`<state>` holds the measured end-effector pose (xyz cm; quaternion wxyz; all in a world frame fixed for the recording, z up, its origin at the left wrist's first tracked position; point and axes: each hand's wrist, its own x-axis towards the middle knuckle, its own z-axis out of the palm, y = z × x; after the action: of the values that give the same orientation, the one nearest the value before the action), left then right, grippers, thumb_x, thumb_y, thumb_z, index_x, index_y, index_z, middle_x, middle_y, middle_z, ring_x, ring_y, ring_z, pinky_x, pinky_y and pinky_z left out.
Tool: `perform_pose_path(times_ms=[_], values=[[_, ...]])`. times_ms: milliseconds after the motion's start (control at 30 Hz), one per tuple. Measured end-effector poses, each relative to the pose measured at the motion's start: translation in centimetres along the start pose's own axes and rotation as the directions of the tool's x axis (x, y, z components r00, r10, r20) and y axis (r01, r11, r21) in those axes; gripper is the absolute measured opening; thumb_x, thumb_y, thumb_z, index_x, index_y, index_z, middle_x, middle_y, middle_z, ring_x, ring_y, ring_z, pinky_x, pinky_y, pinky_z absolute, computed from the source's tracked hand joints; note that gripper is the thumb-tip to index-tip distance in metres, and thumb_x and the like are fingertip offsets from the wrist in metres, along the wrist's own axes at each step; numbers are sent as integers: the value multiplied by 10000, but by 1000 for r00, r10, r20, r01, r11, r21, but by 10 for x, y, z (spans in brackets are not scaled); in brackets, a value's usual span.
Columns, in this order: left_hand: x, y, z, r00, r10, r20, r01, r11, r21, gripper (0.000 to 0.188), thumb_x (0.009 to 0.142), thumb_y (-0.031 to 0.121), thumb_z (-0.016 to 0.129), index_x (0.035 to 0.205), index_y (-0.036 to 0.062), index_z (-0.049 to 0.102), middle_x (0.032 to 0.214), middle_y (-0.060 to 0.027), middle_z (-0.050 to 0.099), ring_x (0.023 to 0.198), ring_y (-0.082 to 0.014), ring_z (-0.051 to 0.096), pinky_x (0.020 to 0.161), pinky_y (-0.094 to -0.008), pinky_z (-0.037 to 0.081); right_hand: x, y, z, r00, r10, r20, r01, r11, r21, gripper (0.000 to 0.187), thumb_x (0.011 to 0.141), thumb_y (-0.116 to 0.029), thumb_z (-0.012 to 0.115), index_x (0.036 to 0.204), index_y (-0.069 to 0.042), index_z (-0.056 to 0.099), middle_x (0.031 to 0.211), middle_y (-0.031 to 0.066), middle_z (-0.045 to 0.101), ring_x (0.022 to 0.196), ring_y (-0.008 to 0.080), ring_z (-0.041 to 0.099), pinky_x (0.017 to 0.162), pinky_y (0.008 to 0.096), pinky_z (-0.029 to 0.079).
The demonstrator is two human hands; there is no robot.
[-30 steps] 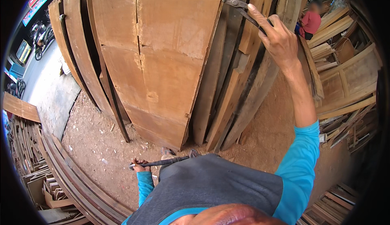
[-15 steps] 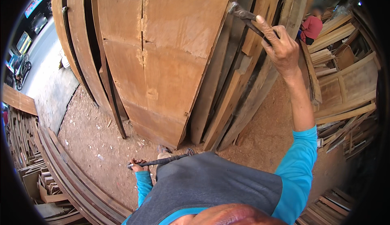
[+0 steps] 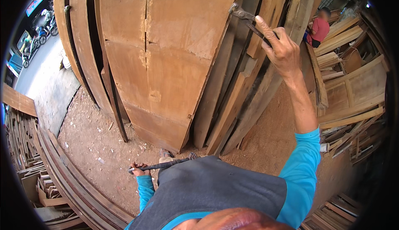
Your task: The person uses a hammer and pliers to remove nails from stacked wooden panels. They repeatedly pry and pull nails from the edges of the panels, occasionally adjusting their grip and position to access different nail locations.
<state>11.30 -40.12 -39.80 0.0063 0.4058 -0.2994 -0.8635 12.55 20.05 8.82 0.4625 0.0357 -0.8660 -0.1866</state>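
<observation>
Raised at the upper right, my right hand (image 3: 284,50) is closed around the handles of dark metal pincers (image 3: 242,14), with one finger stretched along them. The pincers' head is at the right edge of a tall brown wooden panel (image 3: 178,59); whether it grips anything there is too small to tell. Low on the left, my left hand (image 3: 140,170) is wrapped around the end of a long dark metal bar (image 3: 166,165), which lies across in front of my body, its far end near my feet.
Long boards (image 3: 237,101) lean upright beside the panel. Curved-looking planks (image 3: 75,174) lie along the left, with stacked wood offcuts behind. A person in a red shirt (image 3: 320,28) sits by a timber pile at the far right. Motorbikes (image 3: 35,43) are on the street at upper left.
My right hand and the pincers have shifted slightly left along the panel's edge. My left hand with the bar has barely moved. Motorbikes have come along the street.
</observation>
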Motion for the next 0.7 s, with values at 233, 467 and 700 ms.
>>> perform_pose_path(times_ms=[233,467,700], values=[[-10,-2,-1,996,20,-89,-24,999,-47,224,954,430,625,930,216,565,625,34,459,529,-126,466,482,-273,394,10,22,-11,988,39,151,-7,978,-207,906,745,-64,812,1484,-424,433,843,-12,570,710,158,629,646,301,637],[0,-10,0,996,-13,-86,11,1000,-19,240,953,446,620,939,214,563,635,40,463,541,-121,474,490,-287,398,15,18,-9,985,108,133,-91,987,-132,896,758,-38,788,1466,-463,440,822,3,568,752,185,656,698,344,639],[-12,-10,-4,999,16,-48,-19,998,-57,187,903,318,682,861,216,532,604,30,400,501,-128,436,466,-284,381,-4,-28,-5,944,291,155,-326,894,308,666,879,-24,662,1500,-152,457,1302,65,634,917,235,673,790,382,551]])
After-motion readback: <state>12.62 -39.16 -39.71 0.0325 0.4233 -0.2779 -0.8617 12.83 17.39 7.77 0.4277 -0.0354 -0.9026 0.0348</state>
